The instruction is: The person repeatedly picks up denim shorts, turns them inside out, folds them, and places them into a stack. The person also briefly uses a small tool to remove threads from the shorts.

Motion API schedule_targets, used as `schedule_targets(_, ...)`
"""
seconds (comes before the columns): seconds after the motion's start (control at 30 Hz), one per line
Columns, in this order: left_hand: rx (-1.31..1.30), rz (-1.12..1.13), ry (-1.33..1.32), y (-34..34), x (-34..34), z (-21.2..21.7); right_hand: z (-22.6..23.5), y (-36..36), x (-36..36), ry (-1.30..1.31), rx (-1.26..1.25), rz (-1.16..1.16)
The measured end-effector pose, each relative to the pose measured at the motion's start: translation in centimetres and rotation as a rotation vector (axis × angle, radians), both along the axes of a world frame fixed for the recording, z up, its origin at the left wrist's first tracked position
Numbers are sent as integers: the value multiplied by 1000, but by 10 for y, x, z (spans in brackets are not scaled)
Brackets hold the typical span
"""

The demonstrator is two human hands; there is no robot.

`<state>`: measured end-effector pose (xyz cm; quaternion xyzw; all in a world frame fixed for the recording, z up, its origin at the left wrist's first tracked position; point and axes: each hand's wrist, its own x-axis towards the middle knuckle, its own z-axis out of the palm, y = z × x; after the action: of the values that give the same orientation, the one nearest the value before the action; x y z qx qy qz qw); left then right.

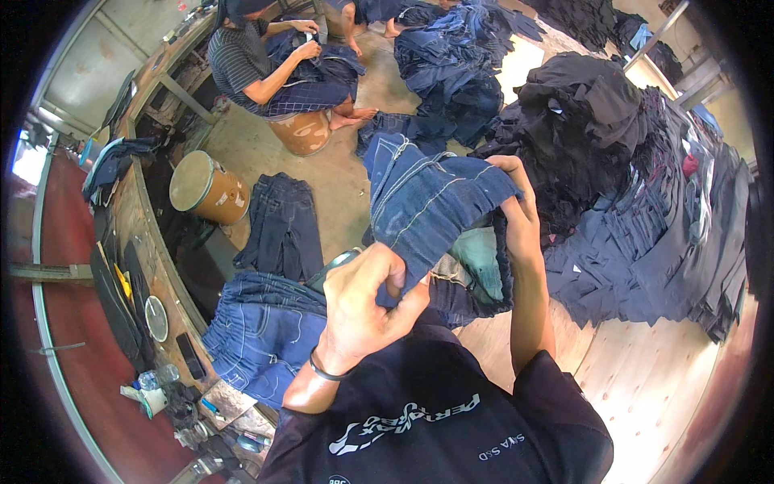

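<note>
A pair of blue denim trousers with pale stitching and a gathered waistband is held up in front of my chest. My left hand, a dark band round its wrist, pinches the near edge of the denim. At the opposite side, my right hand has its fingers closed over the gathered edge. Pale green lining shows inside the opening. Below my left forearm lies a second pair of lighter blue denim trousers with an elastic waist.
A large heap of black garments and stacked dark pieces stand to the right. More denim is piled ahead. A co-worker sits on a drum, handling dark cloth. A bench runs along the left, beside another brown drum.
</note>
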<state>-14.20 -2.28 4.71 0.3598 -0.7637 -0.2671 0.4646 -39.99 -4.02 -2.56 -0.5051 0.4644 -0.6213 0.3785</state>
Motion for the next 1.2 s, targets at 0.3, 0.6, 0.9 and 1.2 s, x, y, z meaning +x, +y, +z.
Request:
schedule_targets(0.3, -51, -151, -48, 7, -2, 32, 78, -15, -45, 218, -111, 23)
schedule_targets(0.6, 12, -218, 63, -11, -20, 21, 98, -35, -75, 421, -106, -36)
schedule_targets(0.9, 19, 660, -523, -2, 133, -105, 10, -74, -130, 839, 136, -117)
schedule_targets(1.2, 292, 823, -803, 98, 267, -186, -76, 74, -200, 972, 534, -356)
